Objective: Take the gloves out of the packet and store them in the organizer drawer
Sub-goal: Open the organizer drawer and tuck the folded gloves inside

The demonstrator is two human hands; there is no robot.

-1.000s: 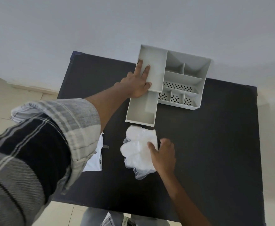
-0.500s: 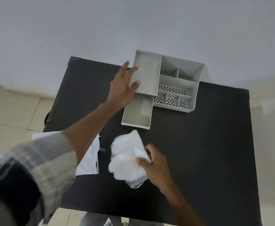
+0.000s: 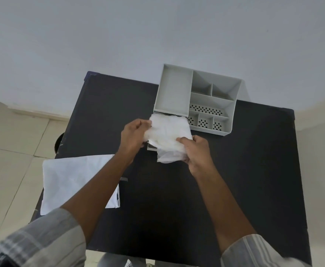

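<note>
A bundle of thin white plastic gloves (image 3: 167, 135) hangs above the pulled-out drawer (image 3: 151, 147) of the grey organizer (image 3: 202, 97), hiding almost all of the drawer. My left hand (image 3: 133, 134) pinches the bundle's left edge. My right hand (image 3: 197, 151) grips its lower right side. The white packet (image 3: 69, 182) lies flat at the black table's left edge, partly over it and under my left forearm.
The organizer stands at the back of the black table (image 3: 254, 170), against the pale wall, with several small compartments on its right side. Tiled floor (image 3: 7, 151) lies to the left of the table.
My left hand has left the organizer and taken the gloves' left edge. Both hands have lifted the bundle from the table to above the open drawer.
</note>
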